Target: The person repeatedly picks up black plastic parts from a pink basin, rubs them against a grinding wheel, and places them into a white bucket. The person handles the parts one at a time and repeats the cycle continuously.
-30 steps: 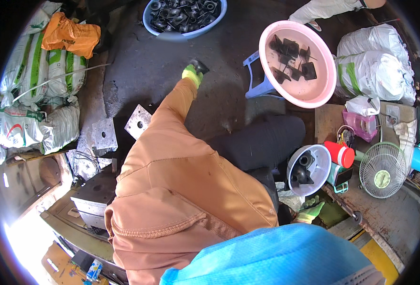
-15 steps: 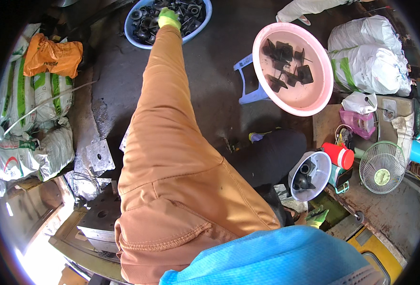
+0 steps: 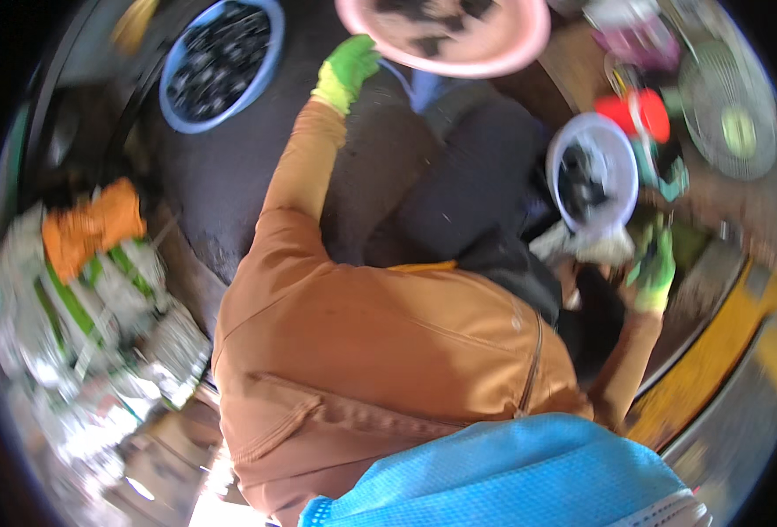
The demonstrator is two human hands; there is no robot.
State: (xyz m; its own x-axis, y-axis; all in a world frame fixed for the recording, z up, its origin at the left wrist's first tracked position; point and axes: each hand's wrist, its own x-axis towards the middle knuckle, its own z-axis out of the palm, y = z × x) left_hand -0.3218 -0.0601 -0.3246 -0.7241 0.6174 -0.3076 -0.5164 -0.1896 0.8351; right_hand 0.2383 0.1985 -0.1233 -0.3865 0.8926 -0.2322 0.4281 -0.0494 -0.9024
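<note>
My left hand (image 3: 346, 74), in a green and yellow glove, is stretched out beside the lower left rim of the pink basin (image 3: 446, 68). Its fingers look extended, though blurred, and I see nothing in them. Black moulded parts with flat square plates (image 3: 428, 44) lie in that basin. At my right, the gloved right hand (image 3: 654, 269) hovers below a small pale lavender basin (image 3: 627, 189) with its fingers apart and no object visible in them. A few black parts (image 3: 582, 180) sit in the small basin. The blue basin (image 3: 167, 104), full of black parts (image 3: 217, 61), stands at the far left.
White and green sacks (image 3: 81, 316) are piled at left under an orange bag (image 3: 93, 227). A fan (image 3: 731, 110) and a red container (image 3: 632, 116) stand at right. Below them runs a yellow machine edge (image 3: 705, 360). A blue stool (image 3: 424, 86) supports the pink basin.
My left hand has come out of the blue basin and moved right, to the pink basin's rim. The view has turned and shifted. My right hand and forearm now show more fully.
</note>
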